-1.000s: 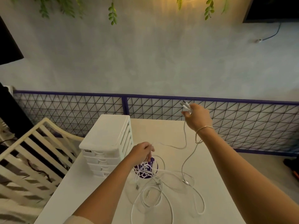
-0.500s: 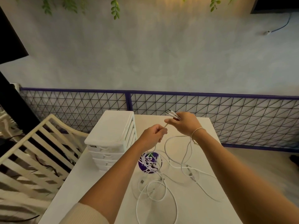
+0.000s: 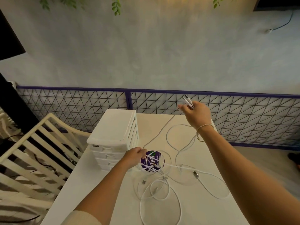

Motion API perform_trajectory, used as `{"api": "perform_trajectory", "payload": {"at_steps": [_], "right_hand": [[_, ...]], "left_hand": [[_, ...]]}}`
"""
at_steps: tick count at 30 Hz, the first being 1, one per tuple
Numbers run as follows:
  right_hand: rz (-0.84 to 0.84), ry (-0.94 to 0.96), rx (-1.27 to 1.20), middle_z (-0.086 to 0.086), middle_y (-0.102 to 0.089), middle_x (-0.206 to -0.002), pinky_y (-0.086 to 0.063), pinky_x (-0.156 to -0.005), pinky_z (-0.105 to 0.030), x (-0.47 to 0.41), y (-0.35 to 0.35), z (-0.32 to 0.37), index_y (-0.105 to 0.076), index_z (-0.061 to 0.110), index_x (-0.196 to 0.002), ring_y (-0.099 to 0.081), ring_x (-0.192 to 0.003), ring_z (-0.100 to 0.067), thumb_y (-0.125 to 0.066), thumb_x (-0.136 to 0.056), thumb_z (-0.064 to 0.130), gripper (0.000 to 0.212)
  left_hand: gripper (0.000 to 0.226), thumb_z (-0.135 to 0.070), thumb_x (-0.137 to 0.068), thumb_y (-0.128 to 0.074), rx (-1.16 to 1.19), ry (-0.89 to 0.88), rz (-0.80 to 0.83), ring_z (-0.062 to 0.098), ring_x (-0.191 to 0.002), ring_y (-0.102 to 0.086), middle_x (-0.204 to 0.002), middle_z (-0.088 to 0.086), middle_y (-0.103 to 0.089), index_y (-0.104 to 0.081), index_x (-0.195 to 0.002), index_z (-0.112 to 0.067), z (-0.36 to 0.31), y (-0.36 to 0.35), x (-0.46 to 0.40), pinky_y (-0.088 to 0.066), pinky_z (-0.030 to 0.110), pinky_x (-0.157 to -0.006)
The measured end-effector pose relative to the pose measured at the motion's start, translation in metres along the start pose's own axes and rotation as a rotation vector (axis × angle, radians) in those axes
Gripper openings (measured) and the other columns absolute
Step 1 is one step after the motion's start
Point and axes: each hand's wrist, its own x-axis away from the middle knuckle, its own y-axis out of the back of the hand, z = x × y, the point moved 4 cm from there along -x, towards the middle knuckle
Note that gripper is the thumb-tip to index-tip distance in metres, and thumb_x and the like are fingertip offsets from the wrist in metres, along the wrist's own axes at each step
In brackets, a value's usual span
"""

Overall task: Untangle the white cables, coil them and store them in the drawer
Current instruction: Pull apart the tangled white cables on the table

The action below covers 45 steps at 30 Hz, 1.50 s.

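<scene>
Several white cables lie tangled in loops on the white table, partly over a round purple sticker. My right hand is raised over the table's far edge and grips a bundle of white plug ends; cable strands hang from it down to the tangle. My left hand is low beside the sticker and pinches one strand that runs up toward my right hand. A white drawer unit with stacked shut drawers stands on the table's left side, just behind my left hand.
A white slatted chair stands left of the table. A purple-framed wire mesh fence runs behind the table along a grey wall. Loose connectors lie among the loops on the right half.
My hands, close together half a second ago, have moved apart: the left went down to the sticker along a strand, the right rose to the far right with the plug ends.
</scene>
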Motion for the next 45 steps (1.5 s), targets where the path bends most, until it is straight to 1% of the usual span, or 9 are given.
{"api": "perform_trajectory", "payload": {"at_steps": [6,10,14,17,21,30,34,41,45], "right_hand": [[-0.079,-0.089,-0.031,0.000,-0.047,-0.061,-0.033,-0.050,-0.022,-0.007,0.006,-0.003,-0.051,0.013,-0.072,-0.043,-0.056,-0.014,-0.059,-0.088,0.037,0.031],[-0.013,-0.111,0.112,-0.012,-0.064,-0.093,-0.051,-0.075,-0.037,0.002,-0.011,-0.003,-0.059,0.009,-0.111,-0.060,-0.084,-0.028,-0.060,-0.089,0.024,0.027],[0.269,0.154,0.274,-0.011,-0.067,-0.104,-0.044,-0.078,-0.029,0.021,-0.044,0.018,-0.061,0.012,-0.119,-0.054,-0.082,-0.021,-0.060,-0.089,0.031,0.036],[0.465,0.196,0.277,-0.006,-0.068,-0.094,-0.039,-0.067,-0.024,0.034,-0.066,0.026,-0.067,0.014,-0.102,-0.051,-0.078,-0.016,-0.056,-0.091,0.035,0.026],[0.510,0.169,0.397,0.001,-0.048,-0.063,-0.029,-0.050,-0.021,0.031,-0.071,0.027,-0.053,0.015,-0.067,-0.045,-0.066,-0.016,-0.051,-0.092,0.039,0.035],[0.224,0.188,0.249,-0.001,-0.046,-0.060,-0.027,-0.047,-0.020,0.019,-0.056,0.029,-0.052,0.013,-0.073,-0.043,-0.058,-0.018,-0.054,-0.091,0.040,0.033],[0.085,0.082,0.133,0.002,-0.042,-0.055,-0.025,-0.045,-0.021,0.011,-0.044,0.025,-0.047,0.014,-0.065,-0.039,-0.052,-0.012,-0.052,-0.092,0.039,0.037],[0.276,-0.038,0.297,0.001,-0.049,-0.060,-0.028,-0.046,-0.022,0.002,-0.035,0.004,-0.062,0.012,-0.084,-0.045,-0.058,-0.013,-0.057,-0.089,0.036,0.025],[0.440,-0.060,0.598,-0.012,-0.063,-0.097,-0.042,-0.063,-0.025,0.011,-0.035,-0.017,-0.063,0.006,-0.114,-0.056,-0.090,-0.024,-0.053,-0.091,0.038,0.040]], "left_hand": [[0.032,-0.034,-0.100,-0.036,-0.105,0.058,0.022,0.020,-0.101,-0.058,-0.107,0.006,-0.066,-0.061,-0.090,-0.016,0.009,0.007,-0.002,-0.041,0.028,-0.087],[0.031,-0.034,-0.101,-0.034,-0.053,-0.058,-0.046,0.013,-0.076,-0.057,-0.080,-0.002,-0.066,-0.060,-0.092,-0.019,-0.021,0.015,0.002,-0.040,0.023,-0.064],[0.033,-0.035,-0.101,-0.036,-0.020,-0.200,-0.054,0.005,-0.058,-0.050,-0.069,-0.005,-0.063,-0.064,-0.099,-0.017,-0.060,0.021,0.008,-0.035,0.021,-0.054],[0.030,-0.033,-0.101,-0.037,0.016,-0.299,-0.086,0.004,-0.051,-0.045,-0.064,-0.007,-0.060,-0.062,-0.092,-0.021,-0.085,0.026,0.012,-0.033,0.020,-0.052],[0.027,-0.029,-0.100,-0.039,0.154,-0.346,-0.091,0.010,-0.059,-0.049,-0.059,-0.006,-0.056,-0.062,-0.087,-0.021,-0.085,0.029,0.013,-0.041,0.026,-0.065],[0.018,-0.027,-0.099,-0.044,0.097,-0.210,-0.053,0.013,-0.089,-0.058,-0.092,-0.005,-0.066,-0.060,-0.093,-0.021,-0.026,0.009,0.002,-0.039,0.013,-0.066],[0.021,-0.024,-0.098,-0.043,0.124,-0.159,-0.043,0.012,-0.095,-0.057,-0.101,-0.002,-0.065,-0.063,-0.095,-0.018,-0.013,0.006,-0.004,-0.043,0.024,-0.079],[0.018,-0.026,-0.096,-0.048,-0.042,-0.117,0.110,0.011,-0.086,-0.059,-0.099,-0.002,-0.066,-0.065,-0.100,-0.020,-0.004,-0.008,-0.011,-0.045,0.020,-0.070],[0.024,-0.026,-0.096,-0.045,-0.214,-0.064,0.140,0.016,-0.087,-0.056,-0.110,0.004,-0.061,-0.062,-0.109,-0.015,0.000,-0.021,-0.013,-0.044,0.024,-0.068]]}}
